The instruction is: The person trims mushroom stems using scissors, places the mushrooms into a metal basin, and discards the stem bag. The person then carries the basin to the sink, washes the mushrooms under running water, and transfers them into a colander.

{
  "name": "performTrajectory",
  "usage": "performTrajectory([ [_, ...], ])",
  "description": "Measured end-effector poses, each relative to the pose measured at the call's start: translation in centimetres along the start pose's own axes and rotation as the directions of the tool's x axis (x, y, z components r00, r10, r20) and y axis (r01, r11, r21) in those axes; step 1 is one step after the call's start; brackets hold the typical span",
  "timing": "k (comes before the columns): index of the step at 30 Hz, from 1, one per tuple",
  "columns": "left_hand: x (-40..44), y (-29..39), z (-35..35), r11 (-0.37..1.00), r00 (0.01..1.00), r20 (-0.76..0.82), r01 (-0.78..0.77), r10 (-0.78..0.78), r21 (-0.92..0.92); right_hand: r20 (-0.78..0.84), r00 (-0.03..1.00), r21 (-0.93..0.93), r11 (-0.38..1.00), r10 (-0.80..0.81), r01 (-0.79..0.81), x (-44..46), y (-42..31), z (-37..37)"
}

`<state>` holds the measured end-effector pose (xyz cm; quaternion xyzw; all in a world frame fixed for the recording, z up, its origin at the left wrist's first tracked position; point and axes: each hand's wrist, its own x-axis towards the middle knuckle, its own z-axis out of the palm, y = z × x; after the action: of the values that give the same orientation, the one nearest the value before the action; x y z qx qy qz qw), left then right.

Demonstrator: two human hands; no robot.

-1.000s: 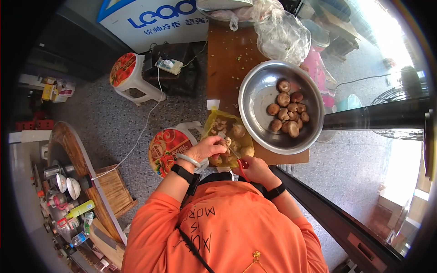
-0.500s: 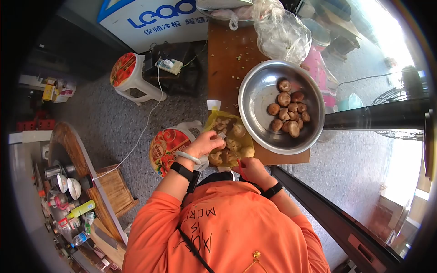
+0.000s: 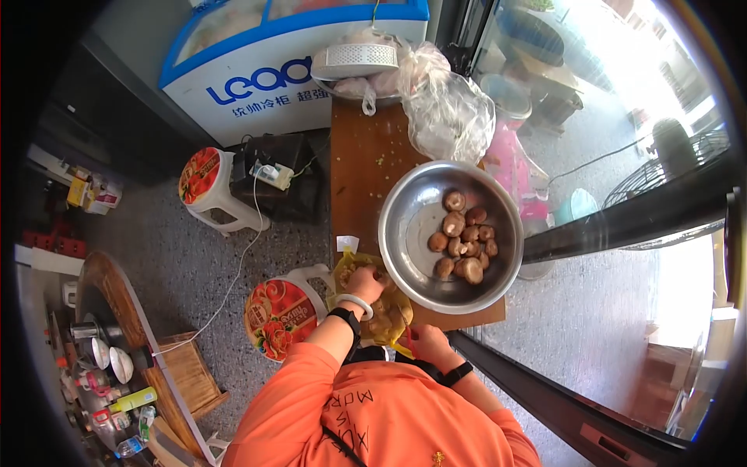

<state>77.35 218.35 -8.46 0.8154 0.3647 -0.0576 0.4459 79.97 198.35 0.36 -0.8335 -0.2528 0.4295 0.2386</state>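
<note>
The fingers of my left hand [image 3: 366, 285] bend down into the thin yellow plastic bag [image 3: 378, 336] of pale tan mushrooms [image 3: 394, 317] at the 6 o'clock end of the brown wooden table [image 3: 358, 179]; I cannot tell how far open they are or whether they hold anything. Between 4 and 5 o'clock from them, my right hand [image 3: 429, 344] curls its fingers around the red-handled metal scissors [image 3: 405, 339]. The round silver metal bowl [image 3: 412, 210] of brown-capped mushrooms [image 3: 470, 270] stands at 2 o'clock from my left hand.
</note>
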Motion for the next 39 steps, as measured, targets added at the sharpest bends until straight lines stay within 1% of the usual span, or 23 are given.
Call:
performTrajectory([
  [1,0.5,-1.0,1.0,0.998,0.997,-0.055,-0.057,0.055,-0.029,0.01,1.0,-0.025,0.999,0.026,-0.025,0.0,0.0,-0.1],
  [2,0.4,-0.6,0.5,0.998,0.997,-0.059,-0.058,0.056,-0.03,0.021,0.998,-0.05,0.997,0.053,-0.052,0.0,0.1,-0.3],
  [4,-0.2,-0.4,-0.8,0.978,0.956,-0.243,-0.191,0.165,-0.086,0.02,0.998,-0.065,0.996,0.057,-0.056,0.2,0.4,-0.2],
  [5,-0.7,0.3,-2.1,0.982,0.957,-0.244,-0.179,0.16,-0.06,-0.017,0.998,-0.071,0.996,0.062,-0.063,0.2,0.5,-0.2],
  [6,-0.9,0.1,-3.3,0.972,0.964,-0.188,-0.211,0.19,-0.1,-0.051,0.996,-0.076,0.995,0.068,-0.072,0.0,0.5,-0.2],
  [7,-1.4,0.0,-4.0,0.946,0.998,-0.061,-0.038,0.019,-0.322,-0.047,0.997,-0.073,0.995,0.066,-0.07,-0.2,0.4,-0.4],
  [8,-2.6,1.4,-5.7,0.848,0.987,0.1,0.16,-0.126,-0.505,-0.044,0.999,-0.066,0.998,0.01,-0.013,-0.7,-0.1,-1.0],
  [9,-2.9,1.3,-6.3,0.815,0.986,0.15,0.148,-0.077,-0.561,-0.035,0.998,-0.059,0.997,-0.043,0.041,-1.0,-0.3,-1.3],
  [11,-4.3,1.4,-7.6,0.735,0.971,0.238,0.152,0.012,-0.661,-0.091,0.991,-0.02,0.996,-0.093,0.092,-1.7,-0.4,-1.1],
  [12,-5.2,1.7,-8.2,0.732,0.97,0.241,0.152,0.017,-0.664,-0.113,0.986,-0.012,0.993,-0.12,0.119,-1.9,-0.9,-1.3],
  [15,-6.6,1.2,-8.8,0.708,0.949,0.315,0.216,0.01,-0.672,-0.006,0.991,0.102,0.986,-0.131,0.131,-2.4,-2.7,-2.4],
  [16,-7.1,0.9,-8.7,0.679,0.944,0.329,0.235,0.011,-0.696,0.03,0.994,0.097,0.99,-0.104,0.101,-2.3,-3.2,-2.3],
  [17,-7.3,0.8,-8.8,0.65,0.942,0.336,0.244,0.018,-0.72,0.037,0.992,0.068,0.991,-0.121,0.118,-2.1,-3.6,-2.1],
  [19,-8.1,0.7,-8.8,0.648,0.93,0.366,0.261,0.029,-0.715,0.047,0.989,0.038,0.99,-0.14,0.138,-1.7,-4.0,-1.7],
  [21,-8.2,-0.7,-8.3,0.645,0.905,0.416,0.27,0.082,-0.715,0.11,0.982,-0.015,0.988,-0.153,0.156,-1.1,-4.1,-0.9],
  [25,-9.2,-0.5,-8.1,0.649,0.879,0.475,0.343,0.033,-0.68,0.109,0.985,0.006,0.991,-0.134,0.134,-0.3,-4.3,0.3],
  [27,-8.9,-1.5,-7.4,0.627,0.876,0.483,0.367,0.017,-0.687,0.065,0.98,0.052,0.981,-0.189,0.186,0.0,-4.3,0.8],
  [29,-8.6,-2.1,-7.2,0.606,0.871,0.491,0.39,0.001,-0.694,0.063,0.976,0.039,0.978,-0.209,0.207,0.7,-3.9,1.3],
  [31,-8.3,-2.5,-7.3,0.641,0.866,0.498,0.411,-0.051,-0.648,0.063,0.971,0.027,0.973,-0.23,0.228,1.1,-3.5,1.9],
  [35,-7.9,-3.1,-7.2,0.627,0.838,0.536,0.472,-0.101,-0.619,0.072,0.969,0.104,0.968,-0.237,0.229,1.3,-2.9,2.8],
  [37,-8.2,-2.0,-7.9,0.71,0.817,0.557,0.482,-0.151,-0.514,0.086,0.97,0.15,0.966,-0.227,0.213,1.2,-2.8,2.7],
  [38,-7.9,-1.9,-7.8,0.712,0.815,0.559,0.483,-0.152,-0.51,0.141,0.972,0.176,0.971,-0.19,0.164,0.9,-3.3,2.1],
  [39,-7.4,-1.7,-7.7,0.781,0.851,0.502,0.416,-0.154,-0.466,0.195,0.969,0.2,0.973,-0.154,0.115,0.7,-3.5,1.7],
])
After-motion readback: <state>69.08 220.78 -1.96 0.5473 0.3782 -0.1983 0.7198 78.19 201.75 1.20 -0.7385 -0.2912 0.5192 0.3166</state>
